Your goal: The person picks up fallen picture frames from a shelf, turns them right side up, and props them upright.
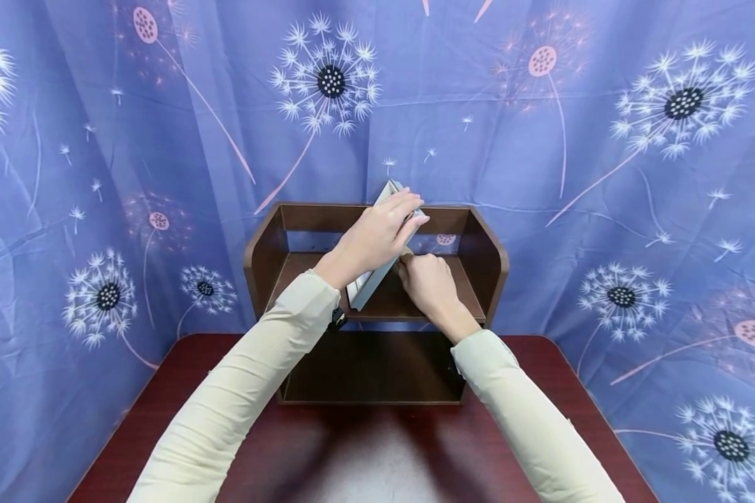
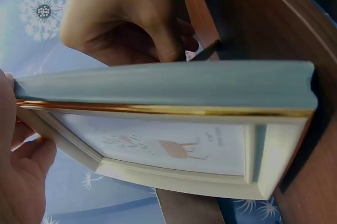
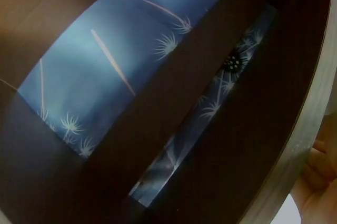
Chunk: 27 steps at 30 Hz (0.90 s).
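A picture frame point(image 2: 174, 84) with a pale blue outer edge, a gold line and a cream inner border stands tilted on the upper shelf. Behind its glass is a print point(image 2: 174, 147) of an animal-like figure. My left hand point(image 1: 377, 234) grips the frame's upper end, fingers across the top. Behind the frame, the curled fingers of my right hand point(image 1: 433, 283) pinch at its back, near a thin dark piece point(image 2: 206, 50) that looks like the stand. What those fingertips hold is mostly hidden. The right wrist view shows part of a hand at its right edge.
A brown two-tier wooden shelf point(image 1: 487, 262) with raised sides and a back rail stands on a dark red table point(image 1: 258, 447). Its lower tier point(image 1: 371, 367) lies beneath my forearms. A blue dandelion-print curtain point(image 1: 453, 133) hangs behind and on both sides.
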Tool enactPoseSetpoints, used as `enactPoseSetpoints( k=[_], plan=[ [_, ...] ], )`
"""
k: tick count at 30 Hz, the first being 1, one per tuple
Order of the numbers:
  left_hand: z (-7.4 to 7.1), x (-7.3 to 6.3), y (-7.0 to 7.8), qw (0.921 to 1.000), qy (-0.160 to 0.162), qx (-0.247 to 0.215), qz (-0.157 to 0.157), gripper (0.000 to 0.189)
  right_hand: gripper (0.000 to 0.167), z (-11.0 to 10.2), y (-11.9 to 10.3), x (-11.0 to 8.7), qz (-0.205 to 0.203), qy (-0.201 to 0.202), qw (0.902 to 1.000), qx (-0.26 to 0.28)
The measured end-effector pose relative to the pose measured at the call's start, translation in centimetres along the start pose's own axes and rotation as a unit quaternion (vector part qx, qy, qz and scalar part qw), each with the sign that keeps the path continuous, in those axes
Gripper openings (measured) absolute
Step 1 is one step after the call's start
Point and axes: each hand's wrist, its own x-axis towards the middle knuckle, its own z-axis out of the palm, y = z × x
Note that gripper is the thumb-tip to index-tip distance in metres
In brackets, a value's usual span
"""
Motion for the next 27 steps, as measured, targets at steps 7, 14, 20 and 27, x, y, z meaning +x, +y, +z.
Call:
enactPoseSetpoints(
  k=[7, 14, 20, 27],
  plan=[
    [-1.6, 0.0, 0.1, 0.9943, -0.037, -0.043, -0.091, 0.063, 0.023, -1.0, 0.1, 0.0, 0.016, 0.0, 0.9998, 0.008],
    [-2.9, -0.8, -3.1, 0.9695, 0.018, -0.125, -0.21, 0.06, 0.024, -4.4, -1.1, -0.6, 0.035, -0.024, 0.9984, 0.038],
    [-2.1, -1.5, -7.0, 0.9487, -0.036, -0.161, -0.269, 0.044, 0.034, -7.5, -3.4, -0.9, 0.05, -0.036, 0.9931, 0.1],
    [0.2, -2.0, -9.4, 0.9311, -0.072, -0.178, -0.31, 0.044, 0.058, -7.3, -6.0, -0.4, 0.07, 0.015, 0.995, 0.069]
  ],
)
